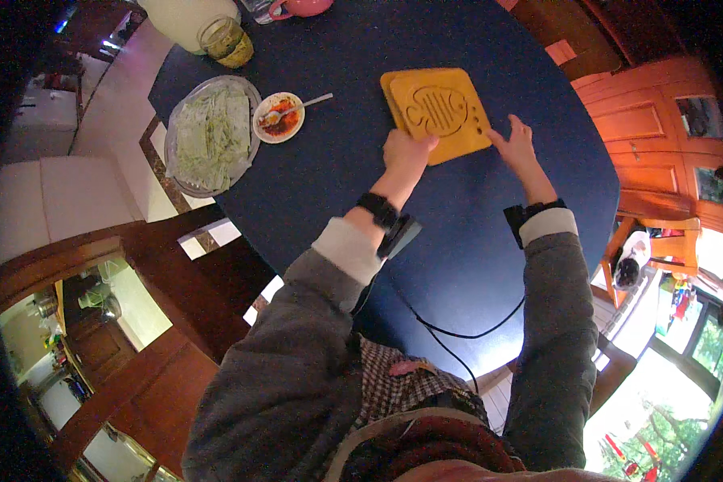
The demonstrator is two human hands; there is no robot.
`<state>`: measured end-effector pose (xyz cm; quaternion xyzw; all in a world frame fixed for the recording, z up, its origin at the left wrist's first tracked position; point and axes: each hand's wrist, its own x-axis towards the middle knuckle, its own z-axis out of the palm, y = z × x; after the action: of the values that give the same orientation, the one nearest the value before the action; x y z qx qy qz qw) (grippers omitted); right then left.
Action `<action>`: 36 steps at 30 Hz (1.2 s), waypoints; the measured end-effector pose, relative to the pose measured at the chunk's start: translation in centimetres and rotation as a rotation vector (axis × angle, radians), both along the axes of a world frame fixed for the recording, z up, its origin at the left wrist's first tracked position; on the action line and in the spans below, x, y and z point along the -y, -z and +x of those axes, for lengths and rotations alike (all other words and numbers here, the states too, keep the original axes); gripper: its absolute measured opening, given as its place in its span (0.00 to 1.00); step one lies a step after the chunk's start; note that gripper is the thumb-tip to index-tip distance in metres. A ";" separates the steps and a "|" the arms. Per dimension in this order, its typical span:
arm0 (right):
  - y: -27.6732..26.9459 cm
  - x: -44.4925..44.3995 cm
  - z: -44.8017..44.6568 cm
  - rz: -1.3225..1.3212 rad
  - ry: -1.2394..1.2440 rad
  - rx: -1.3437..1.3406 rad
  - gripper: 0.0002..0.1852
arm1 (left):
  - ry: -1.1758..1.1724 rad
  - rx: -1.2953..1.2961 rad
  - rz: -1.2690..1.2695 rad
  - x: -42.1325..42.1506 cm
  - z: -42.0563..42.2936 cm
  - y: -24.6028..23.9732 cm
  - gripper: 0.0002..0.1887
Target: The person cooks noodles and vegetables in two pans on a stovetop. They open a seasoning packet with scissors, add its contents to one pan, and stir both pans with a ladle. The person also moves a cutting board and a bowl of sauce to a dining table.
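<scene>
A square yellow-orange trivet (440, 108) with a cut-out fish pattern is over the dark blue tabletop; its left edge looks doubled, as if another like piece lies beneath. My left hand (408, 150) grips its near left corner, with the thumb on top. By the right edge, my right hand (515, 141) has its fingers apart, one fingertip at or very close to the edge; whether it touches is unclear. Left of the trivet, a small white bowl (280, 123) holds red sauce and a spoon (304, 105). Beside that bowl lies a round tray (254, 90) of pale green, leaf-like sheets.
A glass jar (226, 45) with greenish-brown contents and a pink cup (304, 6) stand at the far left of the table (337, 199). Black cables (458, 335) hang near my body. A wooden chair (675, 244) is at the right.
</scene>
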<state>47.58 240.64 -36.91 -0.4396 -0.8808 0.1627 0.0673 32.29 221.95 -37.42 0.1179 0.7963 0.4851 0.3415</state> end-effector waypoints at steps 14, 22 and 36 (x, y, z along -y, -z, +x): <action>0.3 7.8 -8.0 -0.176 -0.109 -0.006 0.41 | 0.444 -0.420 -0.588 9.6 0.1 -3.0 0.34; -1.0 8.3 -6.9 -0.316 -0.068 -0.015 0.29 | 0.099 -0.299 -0.189 10.4 1.6 -0.6 0.29; -3.2 8.3 -1.9 -1.025 0.204 -0.608 0.17 | 0.025 -0.002 0.076 11.7 3.7 -1.4 0.21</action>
<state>45.63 232.31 -33.69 -0.4319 -0.5848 0.6776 0.1109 35.94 210.26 -36.04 0.1413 0.7762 0.5105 0.3419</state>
